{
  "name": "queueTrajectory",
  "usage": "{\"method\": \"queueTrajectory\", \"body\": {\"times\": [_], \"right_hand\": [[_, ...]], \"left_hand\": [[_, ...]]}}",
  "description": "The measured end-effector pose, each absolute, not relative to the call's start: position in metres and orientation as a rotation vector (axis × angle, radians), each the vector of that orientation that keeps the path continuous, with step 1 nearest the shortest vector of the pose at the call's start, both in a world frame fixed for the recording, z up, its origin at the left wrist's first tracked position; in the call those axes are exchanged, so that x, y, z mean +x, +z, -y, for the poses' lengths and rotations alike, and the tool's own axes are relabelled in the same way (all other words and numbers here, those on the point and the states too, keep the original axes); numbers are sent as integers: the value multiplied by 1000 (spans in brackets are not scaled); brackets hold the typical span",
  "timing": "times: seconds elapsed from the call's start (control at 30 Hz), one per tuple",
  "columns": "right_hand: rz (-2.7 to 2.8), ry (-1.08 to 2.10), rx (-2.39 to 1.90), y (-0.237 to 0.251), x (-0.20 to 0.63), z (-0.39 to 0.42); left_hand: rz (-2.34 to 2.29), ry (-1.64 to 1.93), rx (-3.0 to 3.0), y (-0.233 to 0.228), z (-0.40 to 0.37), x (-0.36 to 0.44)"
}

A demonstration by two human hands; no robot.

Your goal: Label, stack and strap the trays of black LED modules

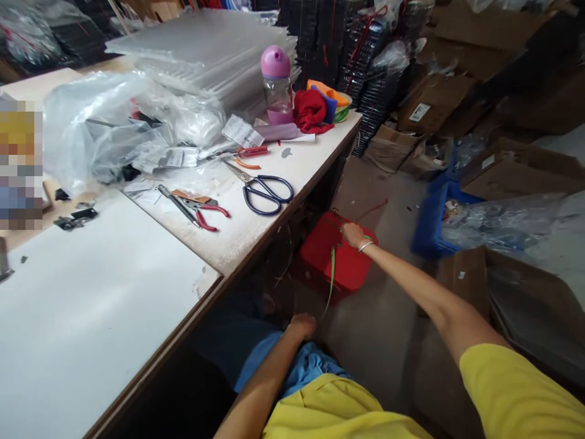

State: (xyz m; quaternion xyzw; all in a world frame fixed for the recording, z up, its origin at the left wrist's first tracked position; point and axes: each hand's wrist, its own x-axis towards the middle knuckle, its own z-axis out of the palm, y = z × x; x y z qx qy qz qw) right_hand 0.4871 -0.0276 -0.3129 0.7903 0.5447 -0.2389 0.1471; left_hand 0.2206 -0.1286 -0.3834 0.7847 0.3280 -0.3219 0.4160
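Note:
My right hand [353, 235] reaches out over a red plastic stool [320, 244] on the floor, its fingers closed. A thin green strip [332, 271] shows around that hand, and a length of it trails down past the stool's near side. My left hand [302, 327] is low by my lap, beside my blue trousers. Its fingers are turned away, so I cannot make out whether it grips anything. On the table's near edge lie dark-handled scissors [267, 194], red-handled pliers [203, 213] and a pen-like tool [178, 204].
The white worktable [100, 317] runs along my left, with plastic bags [114, 128], a stack of clear sheets [205, 55], a pink-lidded bottle [276, 85] and a red cloth [311, 111]. To the right are a blue crate [429, 213] and cardboard boxes [464, 274].

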Motion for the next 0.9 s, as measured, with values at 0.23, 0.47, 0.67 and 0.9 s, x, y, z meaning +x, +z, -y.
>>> {"method": "queueTrajectory", "body": {"times": [0.23, 0.47, 0.67, 0.9], "right_hand": [[-1614, -819, 2235, -315, 449, 26], [-1669, -1031, 2307, -334, 411, 27], [-1574, -835, 2809, -346, 463, 18], [-1167, -766, 3299, -340, 563, 97]], "left_hand": [[-1020, -574, 1918, -388, 113, 223], [-1036, -298, 1847, -389, 107, 233], [-980, -116, 1710, -402, 103, 238], [-982, -54, 1607, -423, 100, 233]]}}
